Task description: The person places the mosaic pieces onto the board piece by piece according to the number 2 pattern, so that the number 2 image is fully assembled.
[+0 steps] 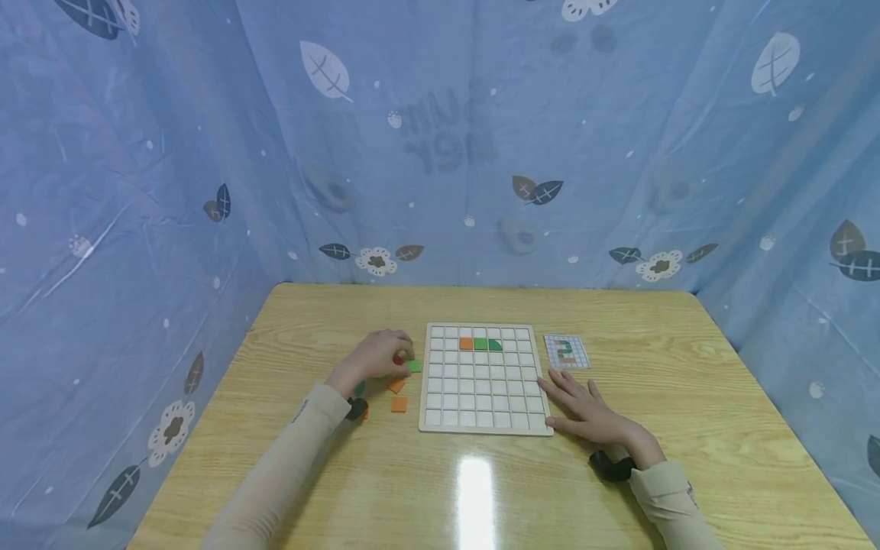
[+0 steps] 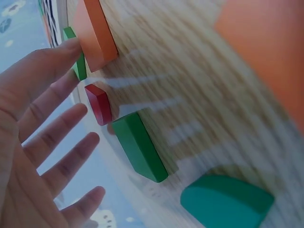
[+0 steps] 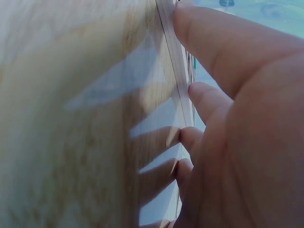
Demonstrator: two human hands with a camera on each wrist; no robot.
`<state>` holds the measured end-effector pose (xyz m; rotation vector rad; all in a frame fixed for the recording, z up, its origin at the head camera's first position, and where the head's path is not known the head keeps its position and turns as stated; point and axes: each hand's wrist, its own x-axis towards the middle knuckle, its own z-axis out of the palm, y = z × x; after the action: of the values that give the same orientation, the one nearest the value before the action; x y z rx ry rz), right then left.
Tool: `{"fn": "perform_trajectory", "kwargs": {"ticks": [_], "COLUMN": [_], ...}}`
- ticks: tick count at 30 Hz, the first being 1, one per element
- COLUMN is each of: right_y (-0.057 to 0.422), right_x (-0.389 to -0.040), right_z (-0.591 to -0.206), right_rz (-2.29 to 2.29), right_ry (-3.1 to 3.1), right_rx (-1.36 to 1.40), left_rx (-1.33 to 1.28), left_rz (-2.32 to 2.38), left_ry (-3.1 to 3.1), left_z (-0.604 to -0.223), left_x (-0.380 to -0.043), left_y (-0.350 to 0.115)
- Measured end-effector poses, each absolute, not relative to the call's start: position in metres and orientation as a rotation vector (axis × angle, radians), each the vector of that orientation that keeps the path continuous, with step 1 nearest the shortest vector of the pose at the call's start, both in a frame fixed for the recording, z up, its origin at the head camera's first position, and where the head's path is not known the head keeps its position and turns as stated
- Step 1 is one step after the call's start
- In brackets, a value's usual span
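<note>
Thumb and index finger of my left hand (image 1: 376,354) pinch a light green square tile (image 1: 414,366) just left of the white grid board (image 1: 450,401). In the left wrist view that green tile (image 2: 81,64) stands at the fingertips, its other fingers spread. Near this hand lie orange tiles (image 1: 399,404), a red piece (image 2: 98,104), a dark green piece (image 2: 140,147) and a rounded teal-green piece (image 2: 225,202). On the board an orange tile (image 1: 466,344), a green tile (image 1: 480,344) and a dark green rounded piece (image 1: 495,345) form a row. My right hand (image 1: 584,409) rests with spread fingers at the board's right edge.
A small pattern card (image 1: 567,351) with a coloured figure on a grid lies right of the board. The wooden table (image 1: 330,313) is enclosed by blue patterned curtains (image 1: 440,153) at the back and sides.
</note>
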<state>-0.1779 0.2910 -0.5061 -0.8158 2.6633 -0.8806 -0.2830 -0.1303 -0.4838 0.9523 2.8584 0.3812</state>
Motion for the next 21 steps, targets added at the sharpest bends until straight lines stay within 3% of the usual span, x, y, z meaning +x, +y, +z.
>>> {"fn": "perform_trajectory", "kwargs": {"ticks": [21], "right_y": [0.2915], "right_x": [-0.179], "right_z": [-0.5086], "right_rz": [-0.878], "right_ry": [2.672], "right_rx": [-0.812], "left_rx": [1.041], "left_rz": [0.396], "left_ry": [2.872], "left_z": [-0.4745], "left_x": [-0.285], "left_y": [-0.1204]}}
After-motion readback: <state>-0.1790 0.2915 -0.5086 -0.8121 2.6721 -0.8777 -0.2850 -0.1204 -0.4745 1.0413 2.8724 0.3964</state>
